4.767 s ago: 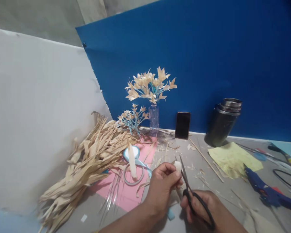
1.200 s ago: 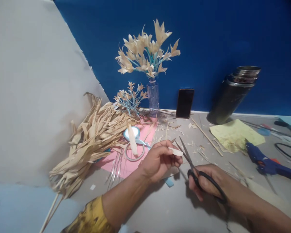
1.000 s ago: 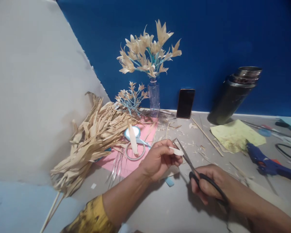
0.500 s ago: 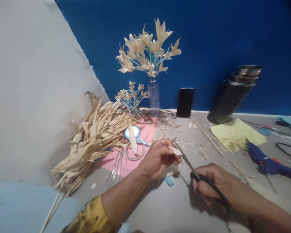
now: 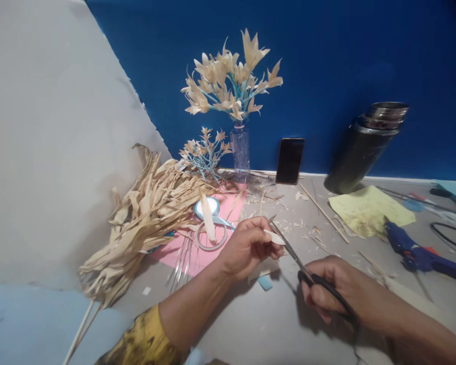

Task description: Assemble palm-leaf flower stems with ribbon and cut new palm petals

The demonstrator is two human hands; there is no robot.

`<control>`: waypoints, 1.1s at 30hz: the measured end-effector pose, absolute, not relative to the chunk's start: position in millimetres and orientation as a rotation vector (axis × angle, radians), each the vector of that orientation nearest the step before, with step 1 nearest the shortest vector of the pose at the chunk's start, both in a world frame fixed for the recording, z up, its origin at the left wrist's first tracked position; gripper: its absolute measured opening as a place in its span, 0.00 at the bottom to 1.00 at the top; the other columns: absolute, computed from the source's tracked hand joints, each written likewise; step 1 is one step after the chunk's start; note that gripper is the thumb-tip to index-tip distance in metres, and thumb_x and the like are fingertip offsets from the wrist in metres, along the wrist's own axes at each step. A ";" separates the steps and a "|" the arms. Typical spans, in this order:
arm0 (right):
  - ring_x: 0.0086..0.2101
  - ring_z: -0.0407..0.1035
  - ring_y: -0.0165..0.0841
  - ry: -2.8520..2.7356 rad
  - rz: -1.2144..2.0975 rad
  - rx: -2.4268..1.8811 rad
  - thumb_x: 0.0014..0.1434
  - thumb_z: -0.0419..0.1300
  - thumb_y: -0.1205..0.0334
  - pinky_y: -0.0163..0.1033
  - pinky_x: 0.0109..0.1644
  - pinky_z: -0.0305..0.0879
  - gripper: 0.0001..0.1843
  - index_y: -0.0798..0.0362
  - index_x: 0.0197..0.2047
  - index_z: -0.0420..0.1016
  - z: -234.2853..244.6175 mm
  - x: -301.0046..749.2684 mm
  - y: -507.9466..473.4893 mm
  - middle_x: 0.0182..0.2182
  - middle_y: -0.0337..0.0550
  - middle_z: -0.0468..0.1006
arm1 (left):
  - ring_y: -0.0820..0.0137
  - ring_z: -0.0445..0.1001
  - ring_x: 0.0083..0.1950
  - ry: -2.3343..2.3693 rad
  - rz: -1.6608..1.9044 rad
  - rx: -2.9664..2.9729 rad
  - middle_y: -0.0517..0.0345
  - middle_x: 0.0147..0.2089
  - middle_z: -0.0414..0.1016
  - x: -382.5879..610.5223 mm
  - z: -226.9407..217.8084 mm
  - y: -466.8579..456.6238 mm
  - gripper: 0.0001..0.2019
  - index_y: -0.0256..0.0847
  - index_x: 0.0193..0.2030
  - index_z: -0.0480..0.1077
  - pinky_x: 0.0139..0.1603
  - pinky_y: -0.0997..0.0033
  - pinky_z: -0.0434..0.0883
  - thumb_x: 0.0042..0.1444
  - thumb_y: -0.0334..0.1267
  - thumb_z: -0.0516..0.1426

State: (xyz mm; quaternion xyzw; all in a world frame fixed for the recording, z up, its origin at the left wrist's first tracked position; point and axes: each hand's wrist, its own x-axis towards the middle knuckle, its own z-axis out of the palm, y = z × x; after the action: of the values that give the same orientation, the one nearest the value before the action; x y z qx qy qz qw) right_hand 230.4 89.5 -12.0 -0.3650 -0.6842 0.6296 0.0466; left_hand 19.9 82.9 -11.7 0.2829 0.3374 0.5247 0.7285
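Nearest the camera, the right hand (image 5: 336,291) is closed through the black handles of a pair of scissors (image 5: 306,271), whose blades are drawn together and point up and left. The blade tips meet a small pale strip (image 5: 273,236), which the left hand (image 5: 247,248) pinches between thumb and fingertips just above the table (image 5: 251,324). A yellow patterned sleeve (image 5: 144,339) covers the left forearm at the lower edge.

Just beyond the left hand lies a pink sheet (image 5: 209,253) bearing a roll of ribbon (image 5: 209,209) and a loose ring (image 5: 212,237). To its left sits a heap of dried husks (image 5: 144,223) (long, tan, loosely piled). Cuttings are scattered on the table beyond the strip. To the right lie a yellow paper (image 5: 368,213) and a blue glue gun (image 5: 421,253).

Farthest back, against the blue board (image 5: 345,61), stand a clear vase (image 5: 241,152) of husk flowers (image 5: 231,83), a smaller spray (image 5: 205,154), a dark phone (image 5: 290,161) leaning upright, and a steel flask (image 5: 365,149).
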 end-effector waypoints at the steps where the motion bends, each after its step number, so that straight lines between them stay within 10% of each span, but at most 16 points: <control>1: 0.20 0.56 0.25 -2.092 1.918 -1.114 0.57 0.59 0.54 0.30 0.23 0.49 0.14 0.55 0.26 0.69 -11.7 230.4 89.6 0.18 0.37 0.72 | 0.71 0.73 0.23 0.743 1.156 0.622 0.58 0.21 0.73 19.9 -11.8 82.9 0.07 0.38 0.25 0.65 0.28 0.72 0.65 0.39 0.30 0.60; 18: 0.18 0.55 0.25 -2.095 1.862 -1.245 0.54 0.58 0.58 0.31 0.21 0.49 0.16 0.52 0.18 0.62 -11.3 229.6 90.1 0.14 0.36 0.66 | 0.74 0.72 0.23 0.826 1.206 0.713 0.60 0.25 0.74 15.9 -5.7 82.0 0.08 0.38 0.26 0.65 0.28 0.72 0.68 0.40 0.31 0.62; 33: 0.19 0.48 0.24 -2.106 1.720 -1.261 0.53 0.64 0.42 0.34 0.22 0.42 0.29 0.50 0.17 0.54 -13.8 231.1 93.4 0.14 0.31 0.57 | 0.73 0.72 0.24 0.904 1.310 0.717 0.59 0.23 0.74 24.0 -9.4 79.7 0.06 0.38 0.25 0.65 0.27 0.75 0.65 0.42 0.29 0.61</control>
State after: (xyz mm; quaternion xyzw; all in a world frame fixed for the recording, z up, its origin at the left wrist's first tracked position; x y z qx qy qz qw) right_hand 231.1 93.4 -13.8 -0.4197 -0.7008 0.5723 0.0720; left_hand 24.0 79.7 -9.4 0.3148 0.3969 0.5747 0.6427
